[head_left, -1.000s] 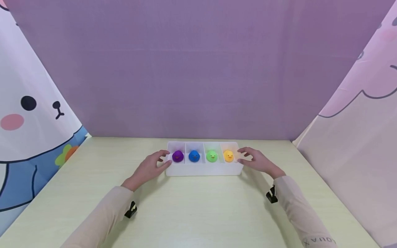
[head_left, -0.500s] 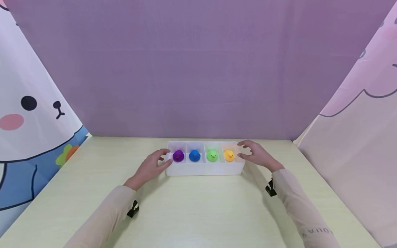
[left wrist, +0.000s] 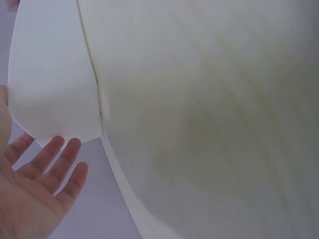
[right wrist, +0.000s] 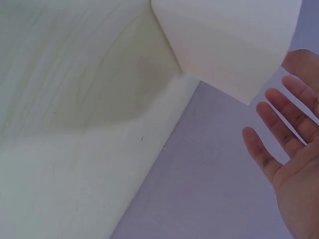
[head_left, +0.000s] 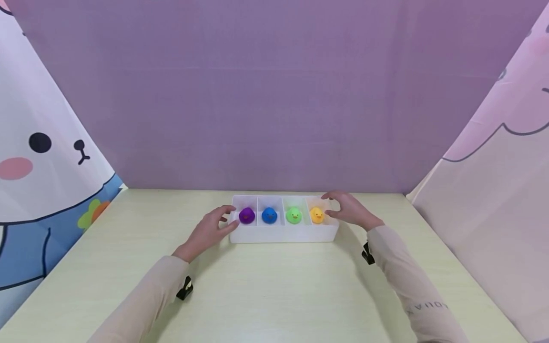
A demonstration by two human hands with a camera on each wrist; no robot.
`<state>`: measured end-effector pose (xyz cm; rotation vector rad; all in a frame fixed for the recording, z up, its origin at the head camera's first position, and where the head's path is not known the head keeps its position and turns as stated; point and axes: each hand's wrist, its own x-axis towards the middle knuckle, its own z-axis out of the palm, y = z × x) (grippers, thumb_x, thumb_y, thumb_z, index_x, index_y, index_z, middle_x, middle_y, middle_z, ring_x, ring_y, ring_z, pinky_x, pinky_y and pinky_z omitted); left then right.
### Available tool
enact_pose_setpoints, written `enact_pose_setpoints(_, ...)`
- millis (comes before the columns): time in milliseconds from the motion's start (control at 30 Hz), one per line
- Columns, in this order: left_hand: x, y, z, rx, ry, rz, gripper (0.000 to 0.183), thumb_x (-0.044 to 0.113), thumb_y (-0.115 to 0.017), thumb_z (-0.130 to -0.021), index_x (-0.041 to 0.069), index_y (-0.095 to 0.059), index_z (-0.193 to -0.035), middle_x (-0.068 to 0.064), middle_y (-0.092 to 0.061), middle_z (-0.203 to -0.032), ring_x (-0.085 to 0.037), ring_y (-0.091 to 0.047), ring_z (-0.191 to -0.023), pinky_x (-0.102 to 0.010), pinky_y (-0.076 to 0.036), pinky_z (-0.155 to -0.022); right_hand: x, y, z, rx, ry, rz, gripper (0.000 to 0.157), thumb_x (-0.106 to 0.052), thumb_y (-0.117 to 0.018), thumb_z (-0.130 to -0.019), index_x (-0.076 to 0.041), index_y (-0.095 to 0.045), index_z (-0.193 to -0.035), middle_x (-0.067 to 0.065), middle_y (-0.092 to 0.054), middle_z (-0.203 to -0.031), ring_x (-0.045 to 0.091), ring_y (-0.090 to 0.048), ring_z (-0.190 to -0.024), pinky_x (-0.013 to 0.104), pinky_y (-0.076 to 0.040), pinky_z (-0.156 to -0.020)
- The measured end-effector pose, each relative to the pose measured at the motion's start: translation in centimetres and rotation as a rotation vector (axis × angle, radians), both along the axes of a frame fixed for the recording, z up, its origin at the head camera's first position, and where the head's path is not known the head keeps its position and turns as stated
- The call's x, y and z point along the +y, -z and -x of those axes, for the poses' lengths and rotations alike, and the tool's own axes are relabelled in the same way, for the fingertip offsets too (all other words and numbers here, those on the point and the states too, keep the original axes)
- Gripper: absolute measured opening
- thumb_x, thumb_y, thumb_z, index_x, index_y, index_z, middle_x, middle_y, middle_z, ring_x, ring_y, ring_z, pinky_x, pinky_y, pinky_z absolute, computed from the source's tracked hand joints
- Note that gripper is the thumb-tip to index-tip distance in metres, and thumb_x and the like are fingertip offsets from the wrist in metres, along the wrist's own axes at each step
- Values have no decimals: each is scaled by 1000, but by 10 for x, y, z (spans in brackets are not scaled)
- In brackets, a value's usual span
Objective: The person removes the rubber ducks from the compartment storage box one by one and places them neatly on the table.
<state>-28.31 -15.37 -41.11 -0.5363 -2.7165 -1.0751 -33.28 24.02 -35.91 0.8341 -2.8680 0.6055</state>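
A white four-part box (head_left: 283, 233) stands on the table with one toy duck per compartment. From left to right they are a purple duck (head_left: 246, 216), a blue duck (head_left: 269, 215), a green duck (head_left: 293, 215) and a yellow duck (head_left: 317, 215). My left hand (head_left: 208, 229) is at the box's left end, fingertips against or very near the wall and fingers fairly straight in the left wrist view. Over the right end, beside the yellow duck, my right hand (head_left: 352, 209) hovers with thumb and fingers spread, holding nothing.
The pale table (head_left: 274, 286) reaches back to a purple cloth wall (head_left: 274, 95). Cartoon-printed cloth panels flank it, a left panel (head_left: 43, 200) and a right panel (head_left: 493, 200). A black strap piece hangs at each wrist.
My right hand has risen slightly and shifted left, from beside the box's right end to over its rim near the yellow duck. The left hand and the ducks have barely moved.
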Motion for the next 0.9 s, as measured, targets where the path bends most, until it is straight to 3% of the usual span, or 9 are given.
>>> enact_pose_setpoints(900, 1, -2, 1, -7, -6, 13, 49, 35, -58, -88, 8, -48, -128, -17, -55, -125, -32, -59, -101, -44, -51, -83, -12, 17, 16, 41, -45, -138, 29, -3, -69, -76, -2, -65, -104, 13, -63, -111, 31, -54, -110, 45, -43, -97)
